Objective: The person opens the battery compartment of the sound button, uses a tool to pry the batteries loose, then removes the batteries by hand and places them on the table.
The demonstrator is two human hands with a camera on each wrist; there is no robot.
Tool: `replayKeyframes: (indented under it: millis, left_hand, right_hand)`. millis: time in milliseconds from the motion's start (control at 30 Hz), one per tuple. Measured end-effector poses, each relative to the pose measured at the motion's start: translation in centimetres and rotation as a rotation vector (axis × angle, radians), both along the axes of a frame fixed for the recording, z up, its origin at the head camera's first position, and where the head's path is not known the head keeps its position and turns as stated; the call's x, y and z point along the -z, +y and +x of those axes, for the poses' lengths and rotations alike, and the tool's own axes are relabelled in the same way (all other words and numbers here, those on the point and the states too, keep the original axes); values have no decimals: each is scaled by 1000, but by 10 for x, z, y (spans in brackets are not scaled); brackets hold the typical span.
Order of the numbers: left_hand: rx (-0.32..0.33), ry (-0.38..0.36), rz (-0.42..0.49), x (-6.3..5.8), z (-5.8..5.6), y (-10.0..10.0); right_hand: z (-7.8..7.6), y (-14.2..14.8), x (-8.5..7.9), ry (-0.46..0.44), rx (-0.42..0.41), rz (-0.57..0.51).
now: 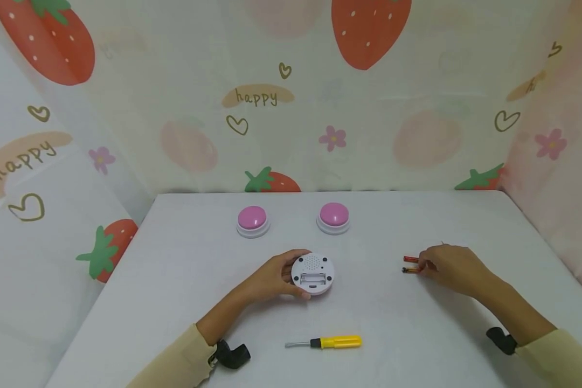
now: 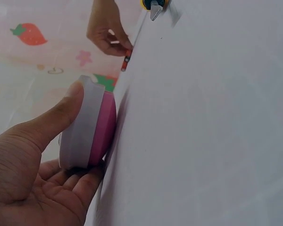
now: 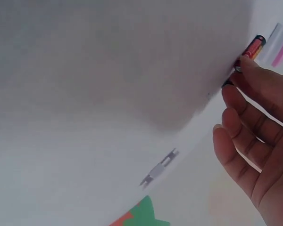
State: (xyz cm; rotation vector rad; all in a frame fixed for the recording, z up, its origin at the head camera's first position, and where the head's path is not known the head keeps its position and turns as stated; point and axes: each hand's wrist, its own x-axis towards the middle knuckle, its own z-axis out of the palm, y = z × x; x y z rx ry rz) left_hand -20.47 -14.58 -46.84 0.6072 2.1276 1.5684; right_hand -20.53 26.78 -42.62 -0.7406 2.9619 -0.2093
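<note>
My left hand (image 1: 276, 277) holds a round white push-button device (image 1: 313, 274) by its rim, thumb on one side and fingers on the other. Its underside faces up, showing an uncovered battery compartment with bare slots, and its pink dome (image 2: 105, 127) points at the table. To the right, my right hand (image 1: 451, 269) pinches a red battery (image 3: 253, 49) between thumb and index finger, close over the table. The end of a second battery (image 1: 409, 270) shows beside it, the rest hidden by the fingers. A small pale plastic piece (image 3: 160, 167) lies beyond my right hand.
Two pink-domed push buttons, one at left (image 1: 253, 221) and one at right (image 1: 333, 218), stand upright toward the back of the white table (image 1: 199, 237). A yellow-handled screwdriver (image 1: 337, 342) lies near the front. Strawberry-patterned sheets (image 1: 368, 97) enclose the back and sides.
</note>
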Motion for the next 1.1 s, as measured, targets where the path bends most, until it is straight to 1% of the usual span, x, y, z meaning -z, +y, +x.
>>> replayKeyframes:
  millis: [100,167,333,433,533,700,900,1100]
  left_hand:
    - [0,5,-2,-2,1,0]
    - [1,9,-7,-2,1,0]
    - [2,11,-22,-3,1,1]
    - [-5,14,-29,-3,0,1]
    - [-10,21,-34,-1,0,1]
    - [-13,8,-22,0,1,1]
    - [-11,5,-11,0,0,0]
    - [-3,1,-8,1,-1,1]
  right_hand:
    - [0,-4,-5,7,3,25]
    - [3,-9,-10,33,-2,28]
    - [12,-30,-26,106,-39,-13]
    - [14,-46,-30,107,-58,-15]
    - [14,-63,-29,82,-57,2]
    - [13,-90,-26,36,-54,10]
    - [16,-119,-21,28,-76,-29]
    - [19,-143,-16,-25,-83,-53]
